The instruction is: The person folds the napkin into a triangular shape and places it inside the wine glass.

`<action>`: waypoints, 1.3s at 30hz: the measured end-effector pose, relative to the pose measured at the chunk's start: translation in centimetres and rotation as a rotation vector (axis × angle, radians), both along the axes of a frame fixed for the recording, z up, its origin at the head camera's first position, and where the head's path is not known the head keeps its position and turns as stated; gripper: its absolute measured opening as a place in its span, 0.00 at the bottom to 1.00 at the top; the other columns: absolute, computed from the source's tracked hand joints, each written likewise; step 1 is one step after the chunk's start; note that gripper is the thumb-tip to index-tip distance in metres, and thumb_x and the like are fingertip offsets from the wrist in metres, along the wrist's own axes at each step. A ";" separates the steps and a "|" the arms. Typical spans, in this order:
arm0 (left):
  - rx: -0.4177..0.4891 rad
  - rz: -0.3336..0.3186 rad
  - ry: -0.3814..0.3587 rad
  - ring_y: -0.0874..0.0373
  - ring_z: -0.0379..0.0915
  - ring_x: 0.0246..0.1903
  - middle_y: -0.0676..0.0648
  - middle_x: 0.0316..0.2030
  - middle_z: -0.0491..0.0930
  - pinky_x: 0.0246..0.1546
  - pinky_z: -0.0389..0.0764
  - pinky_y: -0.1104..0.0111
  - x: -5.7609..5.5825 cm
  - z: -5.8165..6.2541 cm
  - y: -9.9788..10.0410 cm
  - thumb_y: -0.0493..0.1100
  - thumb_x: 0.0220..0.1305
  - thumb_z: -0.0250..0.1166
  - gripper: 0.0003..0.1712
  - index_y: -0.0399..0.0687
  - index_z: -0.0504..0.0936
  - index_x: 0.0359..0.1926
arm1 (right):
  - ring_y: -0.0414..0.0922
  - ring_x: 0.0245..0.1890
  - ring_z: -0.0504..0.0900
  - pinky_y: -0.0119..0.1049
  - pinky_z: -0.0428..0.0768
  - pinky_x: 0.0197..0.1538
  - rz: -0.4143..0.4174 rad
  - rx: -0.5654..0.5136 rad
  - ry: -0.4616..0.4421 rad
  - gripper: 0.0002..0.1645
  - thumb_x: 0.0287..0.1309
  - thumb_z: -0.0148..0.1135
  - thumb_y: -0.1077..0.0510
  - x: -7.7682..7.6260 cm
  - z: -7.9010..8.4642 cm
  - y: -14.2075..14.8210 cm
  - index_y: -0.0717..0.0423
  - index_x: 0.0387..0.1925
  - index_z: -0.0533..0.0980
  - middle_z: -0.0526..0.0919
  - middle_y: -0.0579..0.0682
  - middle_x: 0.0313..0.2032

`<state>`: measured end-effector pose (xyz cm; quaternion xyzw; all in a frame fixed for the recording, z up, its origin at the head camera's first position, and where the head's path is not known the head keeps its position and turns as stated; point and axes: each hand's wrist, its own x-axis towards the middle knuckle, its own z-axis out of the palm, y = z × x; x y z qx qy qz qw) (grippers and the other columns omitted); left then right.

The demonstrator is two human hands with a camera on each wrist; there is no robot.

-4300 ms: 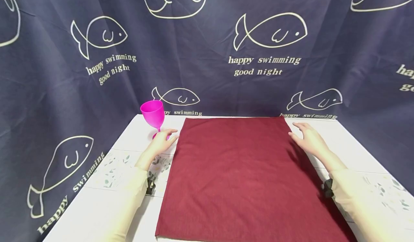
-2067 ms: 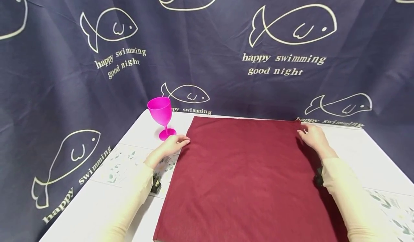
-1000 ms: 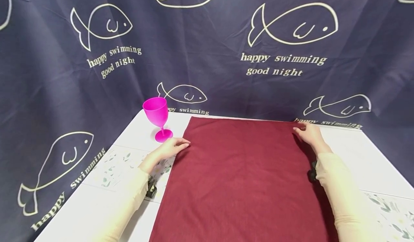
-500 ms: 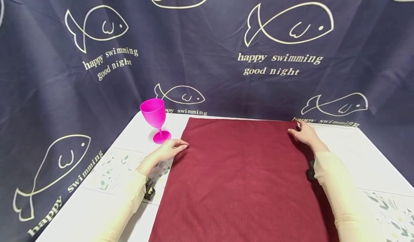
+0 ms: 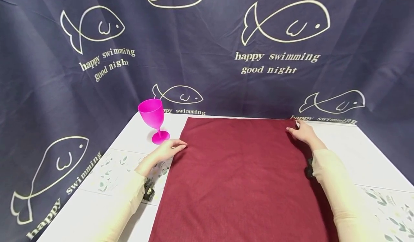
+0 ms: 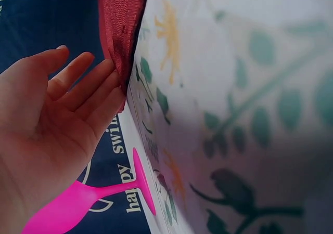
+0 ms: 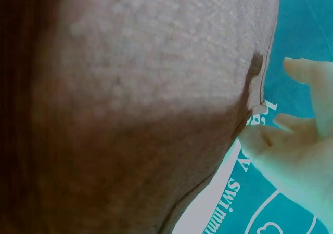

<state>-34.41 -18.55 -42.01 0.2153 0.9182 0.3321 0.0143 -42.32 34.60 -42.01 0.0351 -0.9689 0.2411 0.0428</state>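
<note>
A dark red cloth (image 5: 239, 177) lies spread flat over the middle of the table, with faint creases. My left hand (image 5: 168, 150) is at its left edge, fingers extended and thumb apart; in the left wrist view the fingertips (image 6: 112, 80) meet the hemmed edge. My right hand (image 5: 304, 132) is by the far right corner of the cloth, with fingers at the edge and thumb over the red surface. In the right wrist view the thumb (image 7: 302, 70) stands away from the fingers, some of which overlap the hem.
A bright pink goblet (image 5: 152, 117) stands upright at the table's back left, just beyond my left hand. The white table (image 5: 97, 209) carries a band of leaf print. A dark blue curtain (image 5: 207, 55) with fish drawings hangs directly behind the table.
Both hands have moved in to the cloth's side edges, the left away from the goblet's stem. Over the last second they have barely moved, and the head view has shifted slightly.
</note>
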 end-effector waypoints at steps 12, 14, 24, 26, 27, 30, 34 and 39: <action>0.017 0.002 0.013 0.48 0.77 0.50 0.44 0.44 0.83 0.54 0.75 0.56 0.2 0.0 -0.2 0.44 0.67 0.57 0.14 0.41 0.83 0.46 | 0.67 0.43 0.73 0.59 0.71 0.52 0.044 0.025 0.055 0.29 0.61 0.52 0.48 0.1 -0.1 -0.2 0.73 0.47 0.69 0.76 0.73 0.37; 0.017 0.001 0.013 0.48 0.77 0.50 0.44 0.44 0.83 0.54 0.75 0.56 0.2 0.0 -0.2 0.44 0.67 0.57 0.14 0.41 0.83 0.46 | 0.69 0.47 0.72 0.60 0.69 0.54 0.050 0.022 0.074 0.32 0.62 0.53 0.49 0.0 -0.1 -0.3 0.76 0.53 0.67 0.75 0.76 0.43; 0.017 0.001 0.006 0.49 0.77 0.50 0.44 0.44 0.83 0.54 0.75 0.56 -0.1 -0.1 -0.3 0.45 0.67 0.57 0.15 0.41 0.82 0.46 | 0.72 0.58 0.63 0.60 0.62 0.61 0.021 -0.037 0.142 0.39 0.60 0.53 0.52 -0.4 -0.2 -0.4 0.80 0.61 0.58 0.64 0.81 0.55; 0.016 -0.006 0.010 0.48 0.77 0.50 0.44 0.44 0.83 0.54 0.75 0.56 -0.1 -0.1 -0.3 0.44 0.67 0.57 0.15 0.40 0.82 0.46 | 0.72 0.58 0.62 0.60 0.62 0.62 0.014 -0.038 0.132 0.39 0.60 0.52 0.52 -0.4 -0.2 -0.3 0.79 0.61 0.57 0.64 0.80 0.56; 0.016 -0.009 0.009 0.48 0.77 0.50 0.44 0.44 0.83 0.54 0.75 0.56 0.0 -0.1 -0.3 0.44 0.67 0.57 0.15 0.40 0.82 0.46 | 0.72 0.59 0.62 0.60 0.62 0.62 0.011 -0.043 0.126 0.39 0.61 0.52 0.51 -0.4 -0.2 -0.4 0.79 0.61 0.57 0.63 0.80 0.57; 0.029 -0.007 -0.001 0.49 0.77 0.51 0.44 0.44 0.83 0.54 0.75 0.57 0.1 0.0 -0.3 0.44 0.67 0.57 0.14 0.40 0.82 0.46 | 0.72 0.59 0.62 0.60 0.62 0.62 0.013 -0.044 0.117 0.38 0.61 0.52 0.51 -0.2 -0.1 -0.5 0.77 0.61 0.59 0.63 0.79 0.57; 0.038 -0.009 -0.004 0.48 0.77 0.51 0.43 0.44 0.83 0.54 0.75 0.57 0.1 0.0 -0.2 0.43 0.67 0.57 0.14 0.40 0.82 0.46 | 0.72 0.59 0.63 0.60 0.63 0.61 0.031 -0.032 0.118 0.36 0.61 0.52 0.51 0.0 0.2 -0.7 0.76 0.60 0.62 0.64 0.79 0.57; 0.033 -0.009 -0.005 0.48 0.76 0.51 0.43 0.44 0.83 0.55 0.74 0.56 0.2 0.0 -0.1 0.43 0.67 0.56 0.14 0.40 0.82 0.46 | 0.72 0.58 0.63 0.61 0.64 0.60 0.047 -0.037 0.125 0.35 0.61 0.52 0.51 0.1 0.3 -0.9 0.75 0.60 0.63 0.64 0.79 0.57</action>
